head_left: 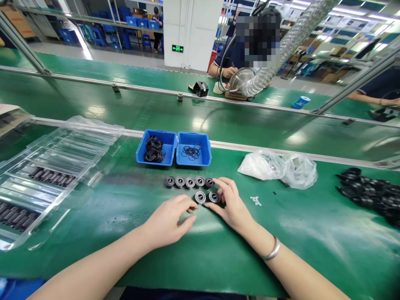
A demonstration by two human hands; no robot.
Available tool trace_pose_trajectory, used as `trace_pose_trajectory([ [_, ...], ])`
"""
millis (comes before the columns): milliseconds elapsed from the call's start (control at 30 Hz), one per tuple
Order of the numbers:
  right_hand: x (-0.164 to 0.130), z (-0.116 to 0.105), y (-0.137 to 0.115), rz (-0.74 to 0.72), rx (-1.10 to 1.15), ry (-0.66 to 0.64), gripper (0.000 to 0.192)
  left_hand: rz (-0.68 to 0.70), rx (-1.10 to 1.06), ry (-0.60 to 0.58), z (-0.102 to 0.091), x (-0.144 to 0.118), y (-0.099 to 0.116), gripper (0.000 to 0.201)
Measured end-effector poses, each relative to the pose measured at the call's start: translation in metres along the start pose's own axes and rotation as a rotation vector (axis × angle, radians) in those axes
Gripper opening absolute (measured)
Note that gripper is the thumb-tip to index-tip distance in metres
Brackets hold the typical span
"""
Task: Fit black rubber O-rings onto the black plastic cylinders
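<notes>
Nudging two round black parts (206, 197), loosely curled left hand (167, 221) and right hand (229, 202) could scatter the row (189, 182) just behind.

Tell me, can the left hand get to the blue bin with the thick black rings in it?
Probably yes. The left hand rests on the green mat, and the left blue bin sits just beyond the row of round metal parts. Only those low parts lie between, and the bin's top is open.
</notes>
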State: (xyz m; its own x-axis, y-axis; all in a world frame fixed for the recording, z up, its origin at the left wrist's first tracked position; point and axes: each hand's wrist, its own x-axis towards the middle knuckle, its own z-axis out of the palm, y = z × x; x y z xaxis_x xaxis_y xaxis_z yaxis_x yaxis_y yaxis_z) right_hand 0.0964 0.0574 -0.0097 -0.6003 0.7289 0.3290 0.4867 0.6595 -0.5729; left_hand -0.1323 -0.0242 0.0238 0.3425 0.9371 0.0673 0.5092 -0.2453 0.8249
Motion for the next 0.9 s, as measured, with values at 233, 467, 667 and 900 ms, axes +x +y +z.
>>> trace_pose_trajectory([
  [233,0.0014,0.0010,0.0047,0.031,0.090,0.017,0.061,0.059,0.115,-0.016,0.0091,0.0048,-0.0043,0.033],
  [467,0.0023,-0.0004,0.0054,0.024,0.124,0.015,0.059,0.080,0.126,-0.009,0.0095,0.0091,-0.0061,0.038],
  [667,0.0019,0.0001,0.0064,0.041,0.150,0.013,0.057,0.077,0.144,-0.010,0.0103,0.0102,-0.0073,0.037],
  [900,0.0021,-0.0003,0.0051,0.035,0.166,0.022,0.058,0.089,0.148,-0.012,0.0103,0.0100,-0.0077,0.034],
])
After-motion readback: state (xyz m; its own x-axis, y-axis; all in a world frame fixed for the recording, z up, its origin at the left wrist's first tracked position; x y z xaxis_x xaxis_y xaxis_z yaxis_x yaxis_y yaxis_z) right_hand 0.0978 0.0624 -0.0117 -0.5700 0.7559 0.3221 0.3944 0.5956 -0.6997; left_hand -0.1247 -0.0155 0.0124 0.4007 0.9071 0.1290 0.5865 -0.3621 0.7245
